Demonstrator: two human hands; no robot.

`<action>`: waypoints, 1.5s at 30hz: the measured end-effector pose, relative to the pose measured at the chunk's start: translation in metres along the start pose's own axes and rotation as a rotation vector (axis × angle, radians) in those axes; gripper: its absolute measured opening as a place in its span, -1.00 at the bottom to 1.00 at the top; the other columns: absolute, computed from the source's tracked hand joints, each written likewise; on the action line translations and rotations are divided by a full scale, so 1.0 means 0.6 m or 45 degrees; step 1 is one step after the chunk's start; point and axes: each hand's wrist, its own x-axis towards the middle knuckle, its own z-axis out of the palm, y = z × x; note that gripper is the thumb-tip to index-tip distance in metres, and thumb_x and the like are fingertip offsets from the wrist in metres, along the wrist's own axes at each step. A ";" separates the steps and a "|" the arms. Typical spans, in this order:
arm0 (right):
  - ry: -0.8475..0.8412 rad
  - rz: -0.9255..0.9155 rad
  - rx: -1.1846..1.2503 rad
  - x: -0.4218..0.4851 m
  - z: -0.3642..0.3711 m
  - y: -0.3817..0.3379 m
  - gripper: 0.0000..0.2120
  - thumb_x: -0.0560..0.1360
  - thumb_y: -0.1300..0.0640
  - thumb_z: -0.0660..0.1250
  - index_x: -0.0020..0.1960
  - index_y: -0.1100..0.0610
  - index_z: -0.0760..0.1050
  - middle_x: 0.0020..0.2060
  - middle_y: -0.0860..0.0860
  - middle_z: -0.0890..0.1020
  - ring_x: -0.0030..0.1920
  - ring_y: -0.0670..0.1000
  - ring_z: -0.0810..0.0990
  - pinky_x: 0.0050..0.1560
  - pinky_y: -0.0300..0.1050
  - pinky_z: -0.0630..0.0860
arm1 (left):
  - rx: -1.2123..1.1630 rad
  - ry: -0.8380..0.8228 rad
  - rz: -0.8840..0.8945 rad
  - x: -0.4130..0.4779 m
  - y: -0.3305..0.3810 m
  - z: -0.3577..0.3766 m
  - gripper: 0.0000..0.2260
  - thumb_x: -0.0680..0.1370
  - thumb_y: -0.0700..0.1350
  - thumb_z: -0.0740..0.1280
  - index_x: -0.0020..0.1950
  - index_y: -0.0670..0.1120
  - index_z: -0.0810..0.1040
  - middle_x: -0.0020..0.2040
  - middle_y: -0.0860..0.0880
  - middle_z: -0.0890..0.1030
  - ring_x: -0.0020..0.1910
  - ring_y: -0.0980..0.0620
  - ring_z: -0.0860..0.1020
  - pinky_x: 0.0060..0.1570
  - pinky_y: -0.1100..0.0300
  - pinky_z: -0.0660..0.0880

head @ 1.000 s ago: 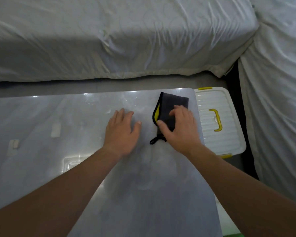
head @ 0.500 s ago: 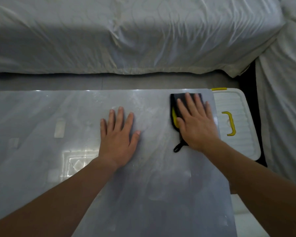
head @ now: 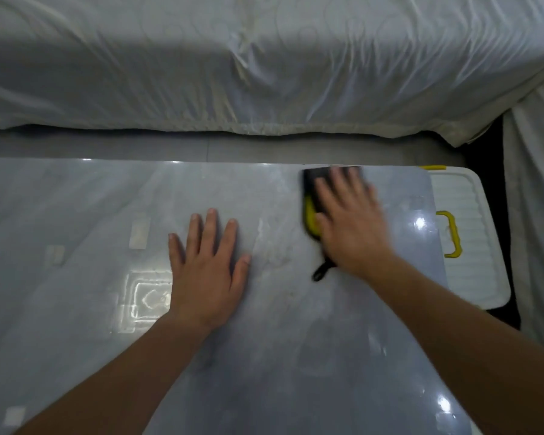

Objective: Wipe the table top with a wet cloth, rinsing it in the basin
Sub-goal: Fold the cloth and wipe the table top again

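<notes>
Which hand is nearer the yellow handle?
The right. The right hand presses the cloth near the far right corner of the table, just left of the handle; the left hand lies flat mid-table, farther off.

**Cloth (head: 314,178) at the far right corner**

The cloth lies on the tabletop (head: 76,199) under the flat right grip (head: 349,224), with the left grip (head: 206,268) flat to its left. A lidded storage box (head: 478,277) sits right of the tabletop. A bed (head: 233,64) runs behind, past a strip of floor (head: 139,146).
</notes>
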 end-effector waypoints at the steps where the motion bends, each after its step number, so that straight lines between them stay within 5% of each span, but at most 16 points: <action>1: 0.011 0.162 0.005 -0.008 -0.004 0.034 -0.37 0.61 -0.19 -0.13 0.63 -0.01 0.02 0.63 0.05 0.00 0.62 0.13 -0.14 0.59 0.21 -0.09 | -0.028 0.005 0.005 0.000 -0.003 0.000 -0.39 0.63 0.24 -0.14 0.63 0.00 0.10 0.66 -0.12 -0.04 0.63 -0.12 -0.14 0.53 -0.26 -0.15; 5: 0.043 0.573 0.070 0.015 -0.011 0.019 -0.37 0.62 -0.15 -0.07 0.63 0.05 -0.02 0.63 0.10 -0.04 0.62 0.18 -0.16 0.58 0.24 -0.11 | -0.093 0.093 -0.068 -0.020 -0.038 -0.007 -0.40 0.62 0.20 -0.06 0.59 -0.06 0.20 0.64 -0.18 0.04 0.63 -0.13 -0.08 0.55 -0.23 -0.11; 12: -0.082 -0.441 -0.044 0.070 0.014 -0.269 -0.42 0.65 -0.17 -0.09 0.63 -0.01 0.01 0.63 0.06 -0.02 0.62 0.16 -0.16 0.57 0.24 -0.17 | -0.164 0.142 -0.104 -0.048 -0.077 -0.003 -0.42 0.63 0.15 -0.05 0.56 -0.12 0.25 0.61 -0.20 0.16 0.62 -0.14 0.05 0.52 -0.28 0.03; 15: -0.072 -0.410 -0.049 0.057 0.012 -0.200 -0.40 0.61 -0.16 -0.11 0.62 -0.04 0.03 0.63 0.03 0.02 0.62 0.12 -0.12 0.59 0.18 -0.16 | -0.173 0.156 -0.077 -0.050 -0.082 -0.007 -0.44 0.62 0.13 -0.03 0.55 -0.11 0.28 0.60 -0.20 0.19 0.60 -0.15 0.09 0.50 -0.28 0.09; 18: -0.065 -0.026 -0.032 0.053 -0.001 -0.134 -0.40 0.63 -0.15 -0.13 0.63 -0.02 -0.05 0.64 0.04 -0.06 0.62 0.12 -0.18 0.59 0.17 -0.15 | -0.213 0.139 -0.067 -0.059 -0.091 -0.009 -0.44 0.63 0.13 -0.05 0.54 -0.11 0.29 0.60 -0.20 0.20 0.60 -0.17 0.08 0.52 -0.27 0.08; 21: -0.040 0.163 -0.001 0.076 -0.001 -0.198 -0.40 0.65 -0.15 -0.10 0.64 0.02 -0.11 0.63 0.07 -0.11 0.61 0.16 -0.23 0.58 0.22 -0.19 | -0.256 0.098 -0.043 -0.072 -0.099 -0.007 -0.42 0.63 0.12 -0.12 0.57 -0.11 0.25 0.62 -0.18 0.13 0.62 -0.12 0.01 0.55 -0.22 -0.03; 25: -0.106 -0.377 -0.052 0.065 0.009 -0.273 -0.42 0.66 -0.16 -0.10 0.63 -0.03 -0.08 0.63 0.04 -0.09 0.61 0.14 -0.21 0.58 0.23 -0.19 | -0.263 0.106 -0.041 -0.076 -0.105 -0.007 -0.41 0.62 0.10 -0.14 0.59 -0.12 0.21 0.63 -0.16 0.11 0.63 -0.10 -0.02 0.56 -0.21 -0.06; 27: -0.120 -0.434 -0.079 0.039 0.012 -0.234 -0.43 0.65 -0.16 -0.11 0.63 -0.05 -0.06 0.63 0.02 -0.08 0.61 0.10 -0.21 0.58 0.22 -0.17 | -0.233 0.098 -0.036 -0.079 -0.097 -0.005 -0.42 0.62 0.11 -0.11 0.58 -0.09 0.23 0.63 -0.16 0.11 0.63 -0.10 -0.03 0.56 -0.22 -0.08; 33: -0.016 0.426 -0.001 -0.090 -0.004 0.039 -0.36 0.59 -0.18 -0.15 0.64 -0.02 -0.03 0.64 0.04 -0.07 0.62 0.11 -0.18 0.59 0.18 -0.14 | -0.190 0.048 0.189 -0.082 -0.025 0.008 -0.44 0.54 0.13 0.09 0.51 -0.01 0.36 0.61 -0.18 0.19 0.61 -0.21 0.07 0.48 -0.39 0.00; 36: 0.020 0.696 0.056 -0.102 -0.001 0.034 -0.39 0.63 -0.14 -0.10 0.64 0.02 -0.03 0.64 0.08 -0.07 0.62 0.16 -0.18 0.58 0.23 -0.12 | -0.153 -0.002 0.198 -0.084 0.004 0.015 -0.40 0.50 0.15 0.10 0.52 -0.01 0.34 0.61 -0.21 0.15 0.61 -0.21 0.03 0.50 -0.34 -0.04; 38: 0.076 0.502 0.037 -0.089 0.010 -0.038 -0.41 0.63 -0.11 -0.06 0.63 0.02 0.04 0.63 0.09 -0.01 0.62 0.19 -0.13 0.58 0.23 -0.10 | -0.182 -0.021 0.171 -0.086 0.013 0.015 -0.38 0.50 0.16 0.10 0.55 -0.02 0.29 0.63 -0.20 0.08 0.62 -0.15 -0.06 0.53 -0.27 -0.13; 42: -0.105 -0.258 -0.057 -0.104 0.026 -0.127 -0.44 0.66 -0.14 -0.09 0.63 -0.06 -0.02 0.64 0.02 -0.06 0.62 0.13 -0.19 0.59 0.18 -0.18 | -0.199 -0.039 0.171 -0.089 0.008 0.017 -0.35 0.54 0.21 0.05 0.61 0.00 0.18 0.65 -0.13 -0.04 0.62 -0.05 -0.18 0.54 -0.20 -0.22; 45: -0.059 -0.152 -0.013 -0.117 0.018 -0.042 -0.45 0.66 -0.13 -0.06 0.63 -0.07 0.00 0.64 0.01 -0.03 0.62 0.10 -0.16 0.59 0.18 -0.11 | -0.183 0.005 0.171 -0.092 0.010 0.025 -0.35 0.54 0.23 0.04 0.58 -0.04 0.25 0.64 -0.16 0.03 0.63 -0.09 -0.11 0.53 -0.24 -0.15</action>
